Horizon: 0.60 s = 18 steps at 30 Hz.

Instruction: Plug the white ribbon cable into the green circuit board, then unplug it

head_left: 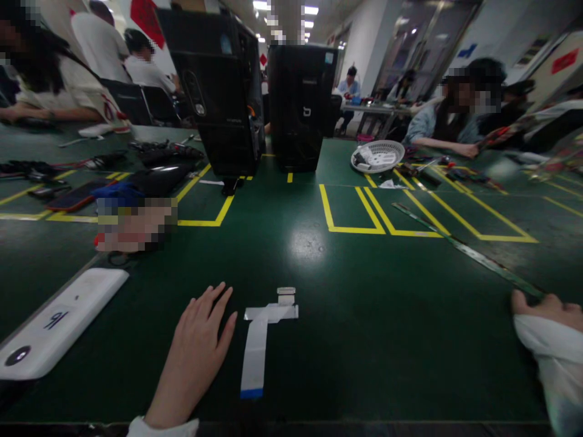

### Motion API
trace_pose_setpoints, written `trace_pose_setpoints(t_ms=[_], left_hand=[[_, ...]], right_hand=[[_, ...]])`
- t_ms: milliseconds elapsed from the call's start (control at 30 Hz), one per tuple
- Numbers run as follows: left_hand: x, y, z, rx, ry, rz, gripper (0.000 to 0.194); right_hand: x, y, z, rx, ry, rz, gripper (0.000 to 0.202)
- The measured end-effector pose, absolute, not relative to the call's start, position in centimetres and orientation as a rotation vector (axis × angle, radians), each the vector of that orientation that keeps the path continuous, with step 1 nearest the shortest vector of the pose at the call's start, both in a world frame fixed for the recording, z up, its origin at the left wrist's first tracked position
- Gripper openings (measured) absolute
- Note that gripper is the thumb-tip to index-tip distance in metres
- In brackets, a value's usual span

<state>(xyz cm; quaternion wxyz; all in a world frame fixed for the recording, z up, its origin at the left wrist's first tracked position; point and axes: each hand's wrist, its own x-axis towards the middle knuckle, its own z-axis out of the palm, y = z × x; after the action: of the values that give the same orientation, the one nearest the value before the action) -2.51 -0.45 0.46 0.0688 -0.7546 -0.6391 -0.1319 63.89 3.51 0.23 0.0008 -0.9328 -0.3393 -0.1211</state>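
In the head view, holds the near end of a long green strip in the right grip, closed with thumb and bent fingers. Spreads the left grip loosely open, empty and palm down, over the green surface. Just right of the left grip, shows a folded white ribbon cable; left of it, a white shell; well beyond, two black computer towers and a white basket.
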Motion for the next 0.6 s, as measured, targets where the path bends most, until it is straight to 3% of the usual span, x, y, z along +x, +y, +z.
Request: trace_pose_setpoints(t_ms=[267, 600], left_hand=[[-2.6, -0.4, 0.5, -2.278, -1.917, -0.401, 0.058], [-2.6, -0.3, 0.5, -2.278, -1.946, -0.397, 0.060]], right_hand=[[61.7, 3.7, 1.5, -2.872, -1.049, -0.219, 0.081], [70.6, 5.7, -1.7, -2.716, -1.256, -0.187, 0.081]])
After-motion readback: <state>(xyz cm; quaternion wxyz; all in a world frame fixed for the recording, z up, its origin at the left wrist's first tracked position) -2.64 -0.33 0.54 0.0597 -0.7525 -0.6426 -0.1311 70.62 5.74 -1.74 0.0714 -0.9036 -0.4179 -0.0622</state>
